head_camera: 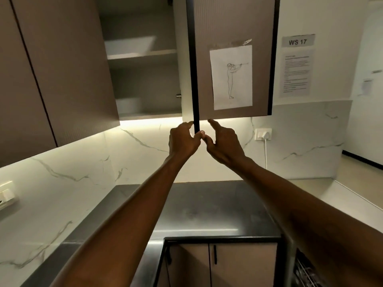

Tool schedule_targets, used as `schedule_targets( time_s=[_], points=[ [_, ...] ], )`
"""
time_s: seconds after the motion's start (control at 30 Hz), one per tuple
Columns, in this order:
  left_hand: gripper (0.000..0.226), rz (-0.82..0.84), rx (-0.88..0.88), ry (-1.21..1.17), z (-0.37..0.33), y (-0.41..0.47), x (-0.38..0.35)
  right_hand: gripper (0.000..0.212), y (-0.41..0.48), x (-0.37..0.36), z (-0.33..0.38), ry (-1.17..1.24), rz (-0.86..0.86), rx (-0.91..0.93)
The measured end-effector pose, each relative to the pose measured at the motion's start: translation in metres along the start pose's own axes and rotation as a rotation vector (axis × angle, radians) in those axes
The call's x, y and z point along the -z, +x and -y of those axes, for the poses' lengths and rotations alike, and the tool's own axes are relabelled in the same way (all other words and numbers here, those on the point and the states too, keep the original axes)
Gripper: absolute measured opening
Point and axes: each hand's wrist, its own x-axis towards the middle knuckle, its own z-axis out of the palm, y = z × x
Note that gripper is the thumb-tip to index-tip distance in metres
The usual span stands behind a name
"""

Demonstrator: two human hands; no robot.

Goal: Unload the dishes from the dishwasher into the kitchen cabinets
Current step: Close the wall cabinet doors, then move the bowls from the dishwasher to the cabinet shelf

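The upper cabinet door (232,59) stands open, with a paper sketch taped to its inner face. My left hand (182,139) grips the door's dark bottom corner, fingers behind the edge and thumb in front. Beside it, my right hand (223,141) touches the door's bottom edge with a straight index finger, its thumb close to my left thumb. Inside the open cabinet (145,79), a white square dish (130,45) sits on the upper shelf. A white bowl (128,104) sits on the lower shelf. The dishwasher rack (306,272) shows at the bottom right corner.
A dark steel countertop (207,210) lies below my arms, with lower cabinet doors (228,264) under it. The wall behind is marble-patterned, with a white socket and cable (263,134) on the right and another socket (6,196) at the left. Closed wall cabinets (41,79) hang at the left.
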Motion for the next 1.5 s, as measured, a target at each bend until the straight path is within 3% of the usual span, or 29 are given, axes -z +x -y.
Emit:
schedule_targets(
  time_s=[0.2,0.47,0.83,1.2,1.33,1.5],
  points=[
    [0.064,0.060,-0.057,0.109,-0.015,-0.052,-0.017,0.066,-0.046,0.033,-0.038,-0.052,0.091,-0.065],
    [0.065,0.319,-0.040,0.160,-0.073,-0.159,-0.082,0.071,-0.149,0.112,-0.121,-0.112,0.219,-0.193],
    [0.059,0.768,-0.037,0.127,-0.196,-0.334,-0.233,0.066,-0.312,0.250,-0.283,-0.161,0.437,-0.413],
    [0.066,1.010,-0.087,0.070,-0.246,-0.388,-0.415,0.059,-0.394,0.303,-0.437,-0.185,0.524,-0.654],
    [0.054,1.084,-0.067,0.031,-0.249,-0.400,-0.488,0.054,-0.408,0.308,-0.496,-0.183,0.515,-0.749],
    [0.022,1.172,-0.006,0.025,-0.237,-0.425,-0.570,0.049,-0.433,0.305,-0.571,-0.168,0.504,-0.892]
  ],
)
